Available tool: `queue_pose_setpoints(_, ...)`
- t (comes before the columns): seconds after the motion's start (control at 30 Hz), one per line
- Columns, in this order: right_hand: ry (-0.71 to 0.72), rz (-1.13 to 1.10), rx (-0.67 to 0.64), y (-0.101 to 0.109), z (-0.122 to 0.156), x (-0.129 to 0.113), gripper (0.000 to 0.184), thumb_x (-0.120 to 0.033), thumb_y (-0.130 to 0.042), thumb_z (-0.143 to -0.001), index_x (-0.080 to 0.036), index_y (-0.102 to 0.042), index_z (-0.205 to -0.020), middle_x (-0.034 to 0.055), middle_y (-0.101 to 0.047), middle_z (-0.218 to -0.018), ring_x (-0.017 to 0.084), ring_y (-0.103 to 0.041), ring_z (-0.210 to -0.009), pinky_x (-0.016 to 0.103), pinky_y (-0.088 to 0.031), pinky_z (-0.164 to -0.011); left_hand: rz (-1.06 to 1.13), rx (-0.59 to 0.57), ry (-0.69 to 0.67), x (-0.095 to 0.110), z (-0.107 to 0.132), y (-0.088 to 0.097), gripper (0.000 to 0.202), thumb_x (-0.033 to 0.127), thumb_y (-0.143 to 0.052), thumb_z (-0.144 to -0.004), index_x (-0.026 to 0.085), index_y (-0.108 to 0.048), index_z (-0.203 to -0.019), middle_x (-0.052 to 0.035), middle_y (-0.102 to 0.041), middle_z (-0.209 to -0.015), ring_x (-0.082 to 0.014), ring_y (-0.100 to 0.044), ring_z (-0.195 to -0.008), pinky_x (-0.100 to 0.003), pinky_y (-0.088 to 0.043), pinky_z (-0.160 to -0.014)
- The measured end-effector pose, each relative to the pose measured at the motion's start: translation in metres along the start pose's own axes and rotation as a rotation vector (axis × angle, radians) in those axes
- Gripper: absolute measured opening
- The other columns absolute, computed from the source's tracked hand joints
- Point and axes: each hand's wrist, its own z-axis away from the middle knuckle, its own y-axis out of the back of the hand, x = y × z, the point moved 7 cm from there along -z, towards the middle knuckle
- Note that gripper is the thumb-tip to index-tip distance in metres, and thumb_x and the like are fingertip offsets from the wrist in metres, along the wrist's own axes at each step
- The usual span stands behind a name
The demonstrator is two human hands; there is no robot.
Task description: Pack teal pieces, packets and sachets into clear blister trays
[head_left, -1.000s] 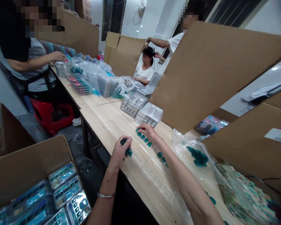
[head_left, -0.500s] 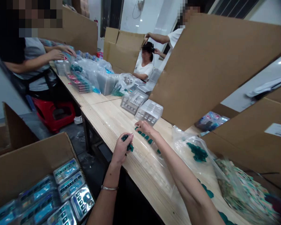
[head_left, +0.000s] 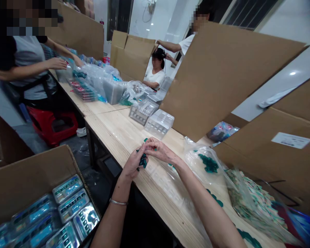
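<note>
The left hand is found curled nearly shut, with a small cluster of teal plastic pieces gripped at its fingertips; the exact form of the pieces is partly hidden by the fingers. The right hand is held almost flat and extended, its fingers touching the left hand's fingers directly above the cluster; whether any piece is held by it cannot be determined. Both hands are positioned over a pale wooden counter. A metal bangle is worn on the left wrist. Further teal pieces are seen beyond the right forearm, inside a clear plastic bag that lies on the counter. Two clear plastic blister trays are placed just ahead of the hands, beside an upright cardboard panel. An open cardboard box is positioned below the counter's near edge at left, with blue-and-silver blister packs stacked inside. Farther along the counter, a co-worker in a grey shirt is seated on a red stool, with both hands at bagged goods.
</note>
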Motion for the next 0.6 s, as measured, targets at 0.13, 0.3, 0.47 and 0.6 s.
queue_pose_setpoints(0.13,-0.039,-0.047,0.122,0.009,0.012,0.007,0.019,-0.035,-0.058,-0.081,-0.018,-0.066,-0.080,0.0024,-0.060,-0.080,0.013,-0.055,-0.073,0.024,-0.044,-0.067,0.068,-0.065,0.072,-0.006,0.005,-0.014,0.044,0.057,-0.054,-0.073,0.014,-0.055,-0.081,0.0016,-0.050,-0.064,-0.0015,-0.038,-0.039,-0.012,-0.018,-0.031)
queue_pose_setpoints(0.3,-0.121,-0.043,0.232,0.024,0.038,0.012,0.020,-0.033,-0.056,-0.082,-0.017,-0.064,-0.091,0.0023,-0.064,-0.081,0.014,-0.058,-0.074,0.025,-0.045,-0.068,0.169,-0.159,0.142,-0.013,0.010,-0.033,0.041,0.056,-0.053,-0.075,0.015,-0.053,-0.083,0.0022,-0.051,-0.065,-0.0003,-0.036,-0.037,-0.011,-0.017,-0.030)
queue_pose_setpoints(0.47,0.089,0.158,0.226,0.030,0.058,-0.006,0.016,-0.027,-0.055,-0.083,-0.021,-0.065,-0.094,0.0053,-0.064,-0.091,0.017,-0.055,-0.091,0.032,-0.041,-0.085,0.192,-0.178,0.199,-0.021,0.009,-0.041,0.040,0.054,-0.051,-0.077,0.014,-0.054,-0.081,0.0021,-0.050,-0.065,0.0005,-0.034,-0.036,-0.011,-0.016,-0.029)
queue_pose_setpoints(0.6,0.025,0.142,0.405,0.042,0.080,-0.008,0.016,-0.023,-0.049,-0.086,-0.019,-0.063,-0.091,0.0053,-0.061,-0.086,0.016,-0.056,-0.084,0.031,-0.044,-0.078,0.174,-0.179,0.231,-0.025,0.011,-0.053,0.032,0.045,-0.054,-0.078,0.014,-0.055,-0.086,0.0026,-0.050,-0.064,-0.0003,-0.036,-0.037,-0.010,-0.019,-0.028)
